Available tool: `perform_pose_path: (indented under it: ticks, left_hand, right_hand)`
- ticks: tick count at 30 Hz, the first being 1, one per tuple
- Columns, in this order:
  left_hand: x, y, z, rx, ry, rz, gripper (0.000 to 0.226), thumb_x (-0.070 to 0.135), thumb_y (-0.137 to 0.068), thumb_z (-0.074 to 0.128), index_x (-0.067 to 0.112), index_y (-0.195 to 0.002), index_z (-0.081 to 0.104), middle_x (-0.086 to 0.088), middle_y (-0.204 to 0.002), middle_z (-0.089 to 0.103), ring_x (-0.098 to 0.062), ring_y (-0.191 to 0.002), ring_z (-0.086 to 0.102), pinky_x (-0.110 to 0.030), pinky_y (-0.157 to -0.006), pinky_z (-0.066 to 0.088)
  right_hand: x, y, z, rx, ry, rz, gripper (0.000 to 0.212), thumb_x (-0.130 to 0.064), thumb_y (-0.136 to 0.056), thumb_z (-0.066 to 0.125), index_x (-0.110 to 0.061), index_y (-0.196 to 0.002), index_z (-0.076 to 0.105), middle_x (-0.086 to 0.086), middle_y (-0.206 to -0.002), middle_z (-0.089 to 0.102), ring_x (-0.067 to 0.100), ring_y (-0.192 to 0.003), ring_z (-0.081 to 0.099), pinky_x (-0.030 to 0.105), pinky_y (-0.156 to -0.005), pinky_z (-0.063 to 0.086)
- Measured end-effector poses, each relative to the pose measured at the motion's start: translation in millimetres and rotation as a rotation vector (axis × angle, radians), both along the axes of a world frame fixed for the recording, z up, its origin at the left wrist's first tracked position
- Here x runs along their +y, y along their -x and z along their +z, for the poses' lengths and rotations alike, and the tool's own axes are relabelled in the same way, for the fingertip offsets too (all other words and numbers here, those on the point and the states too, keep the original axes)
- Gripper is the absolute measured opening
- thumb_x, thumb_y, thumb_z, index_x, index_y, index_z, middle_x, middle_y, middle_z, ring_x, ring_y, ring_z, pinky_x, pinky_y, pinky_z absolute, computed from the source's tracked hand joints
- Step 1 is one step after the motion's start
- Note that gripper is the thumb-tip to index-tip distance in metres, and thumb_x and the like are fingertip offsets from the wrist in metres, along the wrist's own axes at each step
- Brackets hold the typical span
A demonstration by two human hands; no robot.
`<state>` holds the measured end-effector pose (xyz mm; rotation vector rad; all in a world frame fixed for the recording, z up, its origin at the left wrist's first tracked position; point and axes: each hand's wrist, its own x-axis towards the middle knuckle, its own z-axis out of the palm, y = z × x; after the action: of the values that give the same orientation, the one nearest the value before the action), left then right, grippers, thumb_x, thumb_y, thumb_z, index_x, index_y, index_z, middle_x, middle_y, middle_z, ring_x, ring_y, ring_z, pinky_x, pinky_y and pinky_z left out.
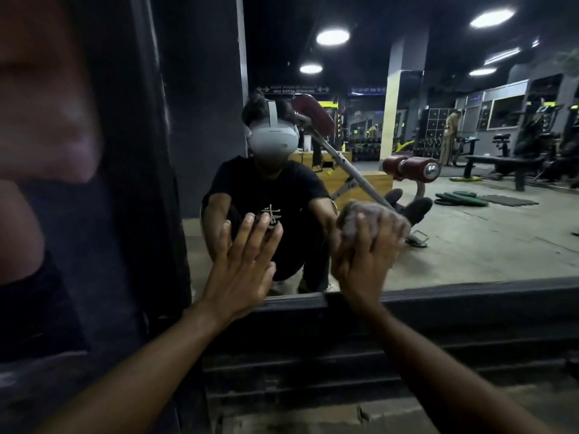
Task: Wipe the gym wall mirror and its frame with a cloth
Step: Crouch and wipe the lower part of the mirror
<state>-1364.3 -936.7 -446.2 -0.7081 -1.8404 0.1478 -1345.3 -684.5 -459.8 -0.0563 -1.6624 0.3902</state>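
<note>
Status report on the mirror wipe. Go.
Left hand open, flat against the wall mirror glass. Right hand pressing a crumpled greyish cloth low on the glass, above the dark bottom frame. Nothing in the way.

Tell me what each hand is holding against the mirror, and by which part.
The right hand presses a bunched cloth under its fingers. The left hand holds nothing, flat and open.

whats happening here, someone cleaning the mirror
Yes. A person crouches at the gym wall mirror, low near its bottom frame. The right hand presses a bunched cloth to the glass; it looks blurred. The left hand is spread open, flat against the glass beside it, holding nothing.
</note>
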Motion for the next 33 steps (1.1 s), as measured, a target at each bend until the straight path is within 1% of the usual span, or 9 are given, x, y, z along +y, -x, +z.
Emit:
perform_pose_path:
  ticks: [3, 7, 12, 17, 21, 23, 25, 30, 33]
  left_hand:
    - [1, -1, -17, -0.029, -0.02, 0.027, 0.075, 0.037, -0.098, 0.056, 0.015, -0.162, 0.023, -0.019, -0.169, 0.013, -0.039, -0.156, 0.014, -0.067, -0.121, 0.017]
    - [13, -3, -16, -0.024, 0.044, 0.0, 0.073, 0.041, -0.098, 0.056, 0.017, -0.161, 0.027, -0.018, -0.168, 0.017, -0.039, -0.155, 0.016, -0.072, -0.118, 0.016]
    - [38, -6, -21, -0.023, 0.002, 0.048, 0.077, 0.039, -0.094, 0.061, 0.015, -0.16, 0.029, -0.02, -0.167, 0.02, -0.044, -0.154, 0.018, -0.079, -0.112, 0.017]
    - [65, -6, 10, -0.029, -0.101, 0.043, 0.074, 0.045, -0.099, 0.05, 0.019, -0.162, 0.022, -0.016, -0.17, 0.007, -0.043, -0.156, 0.007, -0.081, -0.112, 0.005]
    - [92, -8, 45, -0.027, -0.153, 0.029, 0.074, 0.047, -0.101, 0.046, 0.022, -0.164, 0.014, -0.014, -0.171, 0.001, -0.041, -0.156, 0.001, -0.082, -0.111, 0.002]
    - [104, -8, 66, -0.011, -0.168, 0.022, 0.07, 0.047, -0.104, 0.04, 0.023, -0.164, 0.013, -0.012, -0.171, -0.003, -0.039, -0.157, 0.0, -0.08, -0.113, 0.0]
    - [112, -5, 88, -0.027, -0.185, 0.015, 0.068, 0.046, -0.106, 0.037, 0.024, -0.164, 0.01, -0.01, -0.171, -0.004, -0.038, -0.157, -0.002, -0.078, -0.113, -0.001]
    - [107, -6, 88, -0.003, -0.142, 0.076, 0.065, 0.044, -0.108, 0.033, 0.023, -0.164, 0.01, -0.013, -0.171, 0.003, -0.039, -0.157, 0.006, -0.076, -0.116, 0.005]
    - [118, -11, 89, 0.016, -0.116, 0.072, 0.065, 0.044, -0.106, 0.037, 0.024, -0.164, 0.014, -0.014, -0.171, 0.005, -0.039, -0.157, 0.007, -0.074, -0.117, 0.006]
  right_hand:
    - [-13, -4, -38, -0.155, -0.417, 0.098, 0.067, -0.039, -0.101, 0.051, -0.026, -0.16, 0.023, 0.009, -0.171, -0.005, 0.041, -0.156, -0.007, 0.055, -0.125, -0.007]
    - [41, -14, -53, -0.199, -0.831, 0.075, 0.054, -0.043, -0.106, 0.035, -0.032, -0.158, 0.028, 0.009, -0.17, 0.012, 0.033, -0.158, 0.003, 0.054, -0.125, 0.014]
    - [77, -30, -65, -0.213, -0.413, -0.027, 0.066, -0.034, -0.095, 0.051, -0.026, -0.157, 0.03, 0.009, -0.172, -0.001, 0.035, -0.158, -0.004, 0.048, -0.127, -0.003]
    - [60, -26, -43, -0.21, -0.495, 0.098, 0.064, -0.033, -0.093, 0.054, -0.027, -0.154, 0.035, 0.01, -0.17, 0.012, 0.034, -0.158, 0.0, 0.047, -0.127, -0.001]
    - [106, -21, 71, -0.038, 0.31, -0.025, 0.072, -0.031, -0.092, 0.047, -0.019, -0.16, 0.027, 0.014, -0.17, 0.014, 0.04, -0.156, 0.003, 0.06, -0.125, 0.005]
    - [97, -16, 110, 0.022, 0.51, -0.064, 0.071, -0.038, -0.095, 0.04, -0.021, -0.162, 0.024, 0.013, -0.17, 0.013, 0.041, -0.156, 0.003, 0.058, -0.126, 0.0]
    - [68, -11, 120, 0.017, 0.36, -0.052, 0.067, -0.038, -0.1, 0.04, -0.025, -0.162, 0.021, 0.012, -0.17, 0.012, 0.04, -0.156, 0.004, 0.056, -0.126, 0.0]
    - [88, -12, 97, 0.005, -0.547, 0.093, 0.063, -0.021, -0.097, 0.063, -0.023, -0.155, 0.038, 0.019, -0.165, 0.027, 0.042, -0.155, 0.013, 0.057, -0.126, 0.009]
    - [151, -13, 117, -0.03, -0.407, -0.041, 0.07, -0.031, -0.094, 0.069, -0.021, -0.156, 0.039, 0.018, -0.166, 0.025, 0.042, -0.155, 0.013, 0.055, -0.127, 0.009]
